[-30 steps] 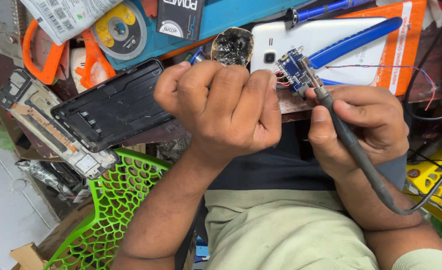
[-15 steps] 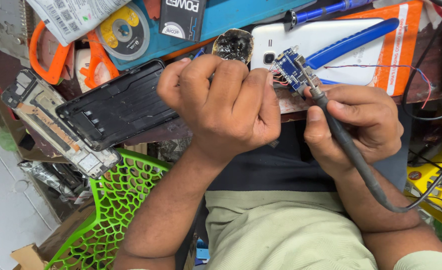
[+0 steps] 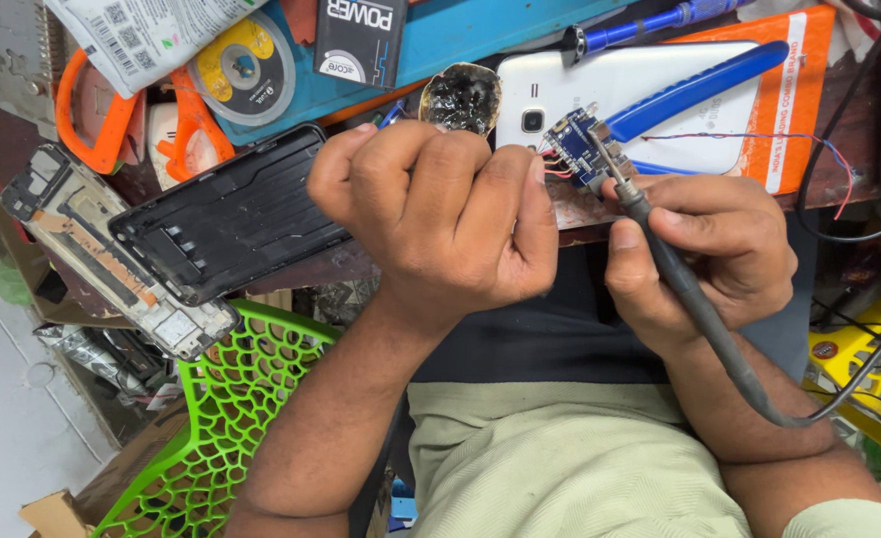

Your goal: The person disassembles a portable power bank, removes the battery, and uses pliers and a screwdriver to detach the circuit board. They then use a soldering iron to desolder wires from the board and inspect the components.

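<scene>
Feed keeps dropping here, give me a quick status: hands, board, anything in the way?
Left hand pinching small blue circuit board. Right hand gripping soldering iron, tip on board. White phone right behind; no obstruction.

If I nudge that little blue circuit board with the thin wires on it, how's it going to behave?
The blue circuit board is small and thin, so probably very light and apt to skid. Its fine red and blue wires look floppy and may tug it back. The soldered joints seem fragile, so the left hand pinching it likely helps.
</scene>
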Motion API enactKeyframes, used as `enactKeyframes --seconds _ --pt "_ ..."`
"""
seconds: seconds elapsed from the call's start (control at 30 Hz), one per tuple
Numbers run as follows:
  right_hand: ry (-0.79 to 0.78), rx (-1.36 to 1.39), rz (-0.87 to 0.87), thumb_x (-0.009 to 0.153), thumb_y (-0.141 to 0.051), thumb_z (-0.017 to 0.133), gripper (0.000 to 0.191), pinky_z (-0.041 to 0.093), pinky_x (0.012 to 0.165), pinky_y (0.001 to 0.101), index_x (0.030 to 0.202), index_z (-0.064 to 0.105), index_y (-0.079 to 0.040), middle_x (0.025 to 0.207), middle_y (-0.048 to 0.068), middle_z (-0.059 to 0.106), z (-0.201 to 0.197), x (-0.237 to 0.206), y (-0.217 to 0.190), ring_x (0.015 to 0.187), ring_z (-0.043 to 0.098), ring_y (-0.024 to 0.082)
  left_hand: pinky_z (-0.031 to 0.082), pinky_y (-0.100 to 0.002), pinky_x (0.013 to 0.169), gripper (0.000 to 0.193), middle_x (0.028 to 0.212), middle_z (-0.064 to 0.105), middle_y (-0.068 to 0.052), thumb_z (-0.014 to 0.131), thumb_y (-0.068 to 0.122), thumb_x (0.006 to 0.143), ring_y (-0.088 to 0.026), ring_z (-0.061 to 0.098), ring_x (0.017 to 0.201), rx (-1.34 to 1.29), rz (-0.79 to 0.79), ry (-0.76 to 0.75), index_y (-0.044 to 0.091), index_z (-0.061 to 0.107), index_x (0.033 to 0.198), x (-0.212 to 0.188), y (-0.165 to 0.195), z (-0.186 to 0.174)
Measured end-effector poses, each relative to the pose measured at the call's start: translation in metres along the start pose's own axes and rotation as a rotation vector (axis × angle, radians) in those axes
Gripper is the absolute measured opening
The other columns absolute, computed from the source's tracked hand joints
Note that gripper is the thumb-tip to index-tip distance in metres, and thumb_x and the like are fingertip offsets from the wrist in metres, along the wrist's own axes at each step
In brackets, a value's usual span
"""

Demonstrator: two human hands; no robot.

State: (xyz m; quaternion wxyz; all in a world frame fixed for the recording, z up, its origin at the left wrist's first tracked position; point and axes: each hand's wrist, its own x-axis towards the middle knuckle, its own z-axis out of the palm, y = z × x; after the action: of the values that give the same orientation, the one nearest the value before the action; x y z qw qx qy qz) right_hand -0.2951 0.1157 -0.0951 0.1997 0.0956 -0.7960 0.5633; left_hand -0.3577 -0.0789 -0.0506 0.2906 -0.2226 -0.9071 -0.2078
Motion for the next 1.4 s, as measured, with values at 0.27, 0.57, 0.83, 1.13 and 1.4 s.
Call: enactKeyframes --seconds 0.27,0.57,0.83,1.13,1.4 --pt "-0.009 0.002 -0.012 0.095 0.003 0.079 0.027 0.065 0.086 0.0332 0.108 0.056 -0.005 0.101 0.015 0.068 -0.002 0.002 0.000 0.094 0.076 0.024 0.032 -0.048 0.099 0.013 0.092 0.061 -0.002 0.068 0.021 0.086 -0.025 0.051 0.102 -0.022 -0.002 -0.010 0.010 0.074 0.090 0.000 -0.001 -0.001" --pt "-0.040 -0.066 -0.084 0.089 0.003 0.083 0.028 0.065 0.083 0.0346 0.105 0.060 -0.003 0.102 0.016 0.069 -0.002 0.009 0.000 0.093 0.076 0.027 0.030 -0.047 0.099 0.015 0.088 0.062 -0.001 0.072 0.023 0.089 -0.023 0.051 0.101 -0.029 -0.031 0.007 0.009 0.076 0.091 0.001 0.002 0.000" --pt "-0.045 -0.076 -0.066 0.091 0.004 0.083 0.029 0.066 0.084 0.0341 0.106 0.059 -0.003 0.103 0.015 0.069 -0.002 0.010 -0.005 0.094 0.077 0.026 0.030 -0.046 0.100 0.012 0.087 0.062 0.000 0.073 0.022 0.089 -0.023 0.051 0.100 -0.031 -0.077 0.024 0.010 0.077 0.090 0.003 0.004 -0.002" --pt "-0.041 -0.085 -0.086 0.090 0.003 0.083 0.029 0.066 0.083 0.0344 0.104 0.058 -0.003 0.101 0.016 0.069 -0.002 0.011 -0.005 0.093 0.076 0.026 0.031 -0.047 0.097 0.015 0.085 0.061 0.000 0.071 0.026 0.086 -0.024 0.052 0.098 -0.022 -0.047 0.045 0.012 0.074 0.086 0.006 0.002 0.000" --pt "-0.040 -0.062 -0.077 0.090 0.002 0.083 0.029 0.068 0.086 0.0370 0.102 0.057 -0.003 0.100 0.015 0.067 -0.001 0.010 -0.004 0.093 0.076 0.026 0.032 -0.048 0.097 0.015 0.089 0.059 -0.002 0.068 0.026 0.082 -0.025 0.050 0.100 0.001 -0.066 0.031 0.013 0.073 0.085 0.005 0.002 -0.002"
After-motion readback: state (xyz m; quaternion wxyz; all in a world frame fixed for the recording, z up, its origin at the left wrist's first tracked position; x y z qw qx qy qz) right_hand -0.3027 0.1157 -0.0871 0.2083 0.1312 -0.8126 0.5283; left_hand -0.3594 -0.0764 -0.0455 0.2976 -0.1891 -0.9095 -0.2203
